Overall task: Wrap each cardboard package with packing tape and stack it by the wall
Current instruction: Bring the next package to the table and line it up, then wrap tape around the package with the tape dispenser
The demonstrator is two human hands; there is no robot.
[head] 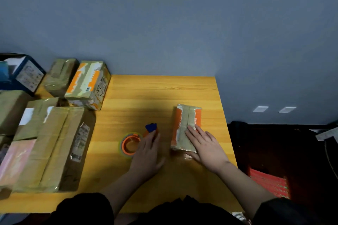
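package [184, 126]: orange-tan, taped, flat, near table's [155, 93] right edge | tape roll [130, 144]: orange core, flat, mid-table toward front | stacked packages [54, 144]: left edge

boxes [54, 133] crowding left, table [161, 93] centre open

Blue-grey wall [164, 14] behind, plain, dim light. Yellow wood-grain surface [155, 93] butts against it. 2 white outlets [260, 109] low on wall, right. Dark floor [274, 142] right, red patterned mat [270, 182].
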